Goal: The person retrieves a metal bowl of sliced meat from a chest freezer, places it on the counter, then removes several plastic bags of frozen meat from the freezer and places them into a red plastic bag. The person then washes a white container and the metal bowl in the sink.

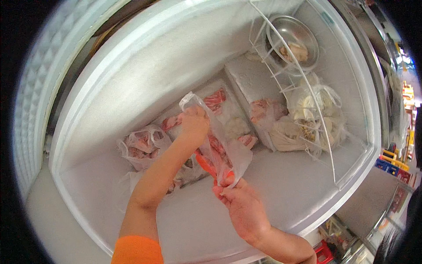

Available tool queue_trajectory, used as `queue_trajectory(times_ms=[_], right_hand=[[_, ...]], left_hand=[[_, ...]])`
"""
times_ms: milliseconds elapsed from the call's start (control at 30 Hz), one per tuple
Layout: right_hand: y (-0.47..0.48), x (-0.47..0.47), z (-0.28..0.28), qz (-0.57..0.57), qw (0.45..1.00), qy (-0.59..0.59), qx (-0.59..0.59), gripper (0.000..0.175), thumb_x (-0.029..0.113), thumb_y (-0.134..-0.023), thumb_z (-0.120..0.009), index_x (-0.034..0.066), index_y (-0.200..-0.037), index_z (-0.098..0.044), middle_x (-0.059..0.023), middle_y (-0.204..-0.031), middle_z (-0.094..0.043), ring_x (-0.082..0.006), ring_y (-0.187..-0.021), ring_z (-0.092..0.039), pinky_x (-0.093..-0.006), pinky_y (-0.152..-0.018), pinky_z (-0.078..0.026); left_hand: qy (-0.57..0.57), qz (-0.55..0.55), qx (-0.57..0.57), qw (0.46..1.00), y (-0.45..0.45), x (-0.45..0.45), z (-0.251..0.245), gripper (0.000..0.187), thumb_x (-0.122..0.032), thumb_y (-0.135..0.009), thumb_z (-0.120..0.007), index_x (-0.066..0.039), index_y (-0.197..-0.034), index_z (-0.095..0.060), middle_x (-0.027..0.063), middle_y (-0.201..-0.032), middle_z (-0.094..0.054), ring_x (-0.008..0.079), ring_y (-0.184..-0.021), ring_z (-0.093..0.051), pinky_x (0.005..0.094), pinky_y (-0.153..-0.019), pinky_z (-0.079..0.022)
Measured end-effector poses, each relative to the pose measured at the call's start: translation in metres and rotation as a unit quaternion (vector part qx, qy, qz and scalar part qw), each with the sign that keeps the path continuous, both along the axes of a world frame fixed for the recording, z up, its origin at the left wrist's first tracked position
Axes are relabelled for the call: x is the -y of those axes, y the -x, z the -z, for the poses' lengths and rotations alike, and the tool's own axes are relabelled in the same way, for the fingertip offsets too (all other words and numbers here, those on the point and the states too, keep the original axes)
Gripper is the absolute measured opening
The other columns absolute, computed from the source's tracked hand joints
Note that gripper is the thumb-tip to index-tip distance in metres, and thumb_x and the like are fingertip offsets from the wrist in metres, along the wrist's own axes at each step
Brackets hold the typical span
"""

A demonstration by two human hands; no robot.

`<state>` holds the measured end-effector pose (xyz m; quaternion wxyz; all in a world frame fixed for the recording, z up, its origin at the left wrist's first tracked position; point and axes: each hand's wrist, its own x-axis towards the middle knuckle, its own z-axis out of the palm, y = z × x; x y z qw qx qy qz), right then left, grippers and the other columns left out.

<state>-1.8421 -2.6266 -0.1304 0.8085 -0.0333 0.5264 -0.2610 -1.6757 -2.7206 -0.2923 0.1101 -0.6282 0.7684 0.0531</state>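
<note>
A clear plastic bag (244, 161) is stretched between my two hands inside a white chest freezer (211, 227). My left hand (196, 123) grips its far rim. Fingers of my right hand (245, 208) pinch its near rim, beside a bright orange strip (205, 161) whose kind I cannot tell. Red meat (217, 148) shows by the bag's opening; whether it lies inside or beneath is unclear. Under my hands, pieces of meat (215, 99) lie at the freezer's bottom. Left of my left forearm sits a white plastic bag of meat (141, 145).
A white wire basket (318, 109) hangs at the freezer's right end, around a steel bowl (291, 29) with pale food and several knotted plastic bags (306, 105). A raised step (254, 79) stands beside the meat. Outside, a red plastic stool (323, 252) is near the lower right rim.
</note>
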Motion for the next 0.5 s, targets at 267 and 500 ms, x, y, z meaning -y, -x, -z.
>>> queue_trajectory(times_ms=[267, 500], right_hand=[[-0.003, -0.006, 0.003, 0.087, 0.995, -0.052, -0.002, 0.022, 0.004, -0.086, -0.051, 0.0086, -0.107, -0.051, -0.0027, -0.111, -0.052, -0.0158, -0.107, -0.050, -0.0341, -0.096, -0.036], [0.005, 0.004, 0.000, 0.164, 0.984, -0.064, -0.016, 0.029, -0.002, -0.084, -0.050, 0.0038, -0.112, -0.049, -0.0053, -0.110, -0.052, -0.0169, -0.105, -0.049, -0.0317, -0.093, -0.039]], left_hand=[[-0.093, 0.145, -0.340, 0.924, 0.102, 0.037, -0.042, 0.031, -0.019, -0.078, -0.063, -0.003, -0.103, -0.054, 0.0196, -0.097, -0.060, 0.0345, -0.090, -0.062, 0.0444, -0.070, -0.052], [-0.159, -0.023, -0.322, 0.933, 0.175, 0.078, 0.122, 0.064, -0.037, -0.070, -0.074, 0.001, -0.118, -0.056, 0.0242, -0.107, -0.063, 0.0364, -0.100, -0.062, 0.0458, -0.082, -0.050]])
